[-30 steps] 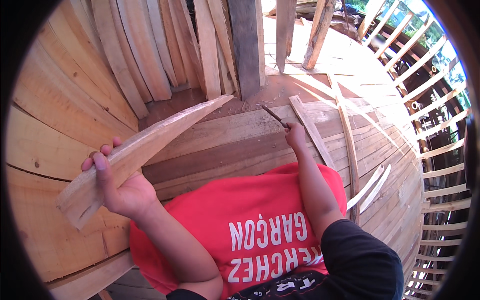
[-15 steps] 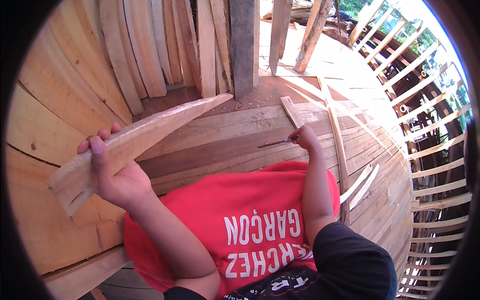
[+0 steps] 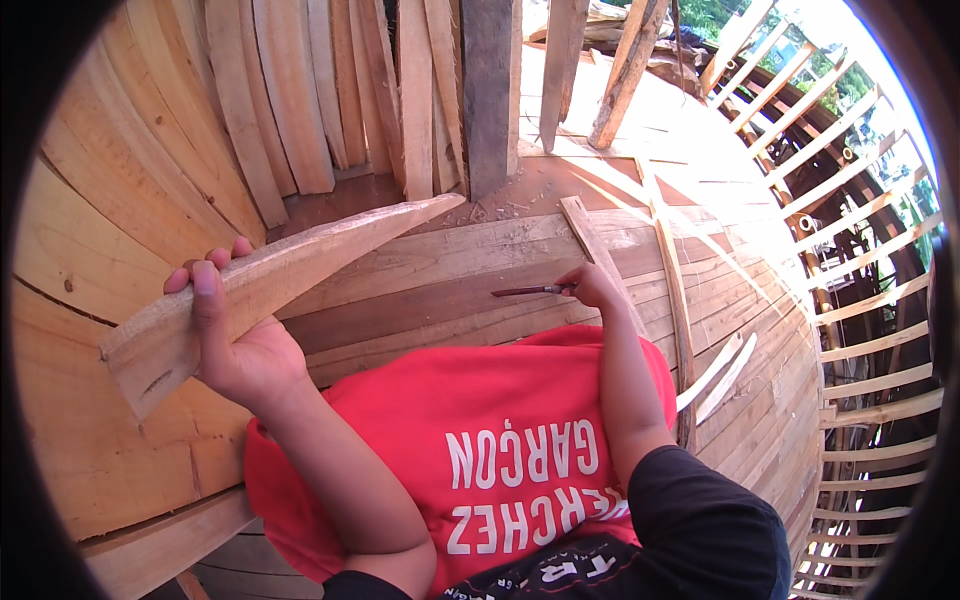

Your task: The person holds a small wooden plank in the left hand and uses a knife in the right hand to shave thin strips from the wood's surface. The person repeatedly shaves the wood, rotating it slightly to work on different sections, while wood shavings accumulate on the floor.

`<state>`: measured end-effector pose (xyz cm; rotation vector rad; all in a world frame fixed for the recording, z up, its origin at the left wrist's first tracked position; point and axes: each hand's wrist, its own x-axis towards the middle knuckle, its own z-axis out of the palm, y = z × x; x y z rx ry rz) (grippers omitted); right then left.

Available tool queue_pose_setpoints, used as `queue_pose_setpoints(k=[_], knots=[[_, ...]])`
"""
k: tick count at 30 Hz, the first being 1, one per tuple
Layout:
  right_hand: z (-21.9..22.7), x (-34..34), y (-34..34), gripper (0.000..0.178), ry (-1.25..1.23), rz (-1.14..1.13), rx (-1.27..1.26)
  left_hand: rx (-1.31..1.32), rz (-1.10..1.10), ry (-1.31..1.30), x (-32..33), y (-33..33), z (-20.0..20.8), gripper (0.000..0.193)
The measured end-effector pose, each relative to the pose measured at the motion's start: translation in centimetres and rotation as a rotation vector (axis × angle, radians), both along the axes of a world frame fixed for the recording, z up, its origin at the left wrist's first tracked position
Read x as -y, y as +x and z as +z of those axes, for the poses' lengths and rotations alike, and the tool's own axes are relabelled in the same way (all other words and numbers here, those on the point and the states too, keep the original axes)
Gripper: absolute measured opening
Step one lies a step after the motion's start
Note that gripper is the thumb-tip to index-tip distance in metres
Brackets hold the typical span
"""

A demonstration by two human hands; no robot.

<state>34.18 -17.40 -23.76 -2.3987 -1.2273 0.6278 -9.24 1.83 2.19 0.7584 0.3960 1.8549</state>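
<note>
My left hand point(image 3: 245, 345) grips the broad end of a tapered, curved wooden piece point(image 3: 290, 262), thumb on the near side and fingers over its upper edge. The piece slants up to the right, and its thin tip reaches the foot of a dark upright post. There is a small dark slot near its broad end. My right hand point(image 3: 590, 285) is closed around the handle of a slim knife point(image 3: 522, 291). Its dark reddish blade points left, apart from the wooden piece, over the planks. A red cloth point(image 3: 400, 400) with white lettering covers my lap.
On the left rises a wall of wide curved planks point(image 3: 110, 420). Several upright boards point(image 3: 290, 100) and a dark post point(image 3: 487, 100) stand ahead. Loose strips point(image 3: 665, 260) and two pale slivers point(image 3: 725, 375) lie on the plank floor point(image 3: 760, 430). A slatted frame point(image 3: 875, 410) curves along the right.
My right hand has moved left with the knife, bringing the blade a little closer to the wooden piece. My left hand and the piece have shifted slightly.
</note>
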Motion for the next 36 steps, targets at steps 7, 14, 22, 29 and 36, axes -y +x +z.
queue_pose_setpoints(k=[7,14,22,29,36], knots=[[-2.0,-1.1,0.5,0.019,0.111,-0.439,0.32,0.024,-0.037,0.009,0.1,0.5,0.0,0.025],[-0.9,-5.1,-7.6,0.039,0.192,0.451,0.033,0.031,-0.043,0.015,0.0,0.3,-0.2,0.024],[-3.1,-4.4,-6.4,0.066,0.179,-0.084,0.405,0.022,-0.026,0.005,0.2,0.5,0.1,0.025],[-1.3,-6.9,-13.5,0.067,0.14,0.462,0.306,-0.015,-0.02,-0.012,0.2,0.8,-0.2,0.023],[-2.0,-7.3,-10.1,0.066,0.004,-0.112,0.406,0.013,0.036,-0.006,0.5,0.7,0.6,0.021]])
